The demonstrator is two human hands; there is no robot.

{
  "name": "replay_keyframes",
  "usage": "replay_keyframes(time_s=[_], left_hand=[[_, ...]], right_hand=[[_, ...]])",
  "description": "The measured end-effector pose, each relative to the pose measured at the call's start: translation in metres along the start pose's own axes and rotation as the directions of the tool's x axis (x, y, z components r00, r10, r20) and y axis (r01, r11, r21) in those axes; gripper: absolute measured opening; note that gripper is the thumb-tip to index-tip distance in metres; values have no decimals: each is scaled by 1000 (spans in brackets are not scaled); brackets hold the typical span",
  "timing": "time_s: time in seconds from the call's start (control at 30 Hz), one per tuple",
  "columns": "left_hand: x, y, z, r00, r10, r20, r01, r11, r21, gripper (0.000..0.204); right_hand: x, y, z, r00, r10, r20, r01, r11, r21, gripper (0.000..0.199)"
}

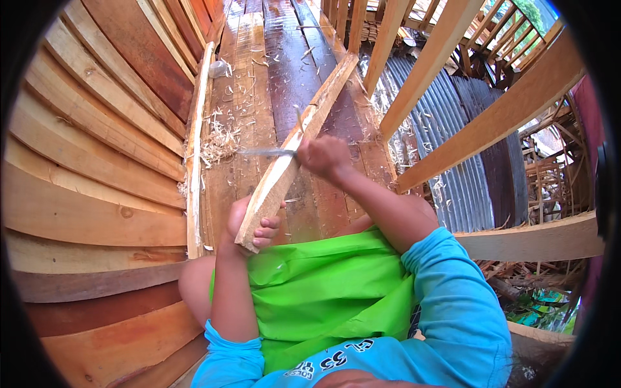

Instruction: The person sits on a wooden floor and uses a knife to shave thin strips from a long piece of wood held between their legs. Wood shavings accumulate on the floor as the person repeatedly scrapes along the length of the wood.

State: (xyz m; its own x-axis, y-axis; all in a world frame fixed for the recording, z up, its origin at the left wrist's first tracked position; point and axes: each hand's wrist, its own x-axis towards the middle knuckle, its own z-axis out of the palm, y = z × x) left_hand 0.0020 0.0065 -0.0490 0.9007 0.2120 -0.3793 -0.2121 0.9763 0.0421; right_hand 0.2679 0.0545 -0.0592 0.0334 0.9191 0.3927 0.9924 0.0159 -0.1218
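Observation:
A long rough wooden plank (273, 184) slants from my lap up to the far right, with a pale, freshly cut strip along its upper face. My left hand (267, 231) is wrapped round its near end. In my right hand (325, 157), closed as a fist beside the plank's middle, is a knife (262, 152). Its blade lies across the plank and points left, while the fist hides the handle. A thin wood curl (299, 121) stands up from the plank just beyond the blade.
Wood shavings (220, 143) are heaped left of the plank and scattered over the floorboards (284, 97). A board wall (97, 161) rises on the left, with a long pale strip of wood (196, 149) at its foot. Right are railing posts (420, 71) and corrugated metal sheets (440, 129).

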Motion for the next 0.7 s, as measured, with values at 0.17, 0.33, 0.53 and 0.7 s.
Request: replay_keyframes(time_s=[0.17,0.33,0.53,0.7], left_hand=[[-2,-3,3,1000,6,17,-5,1000,-11,49],[12,-10,12,1000,-11,-7,11,1000,19,50],[5,-6,13,995,-25,-94,31,997,63,51],[5,-6,7,998,-18,-59,20,999,39,51]], right_hand=[[12,1,-12,923,192,333,-228,971,71,51],[18,42,12,987,162,0,-161,980,116,52],[20,35,5,955,201,220,-223,971,82,45],[15,18,-21,902,254,349,-308,945,108,48]])
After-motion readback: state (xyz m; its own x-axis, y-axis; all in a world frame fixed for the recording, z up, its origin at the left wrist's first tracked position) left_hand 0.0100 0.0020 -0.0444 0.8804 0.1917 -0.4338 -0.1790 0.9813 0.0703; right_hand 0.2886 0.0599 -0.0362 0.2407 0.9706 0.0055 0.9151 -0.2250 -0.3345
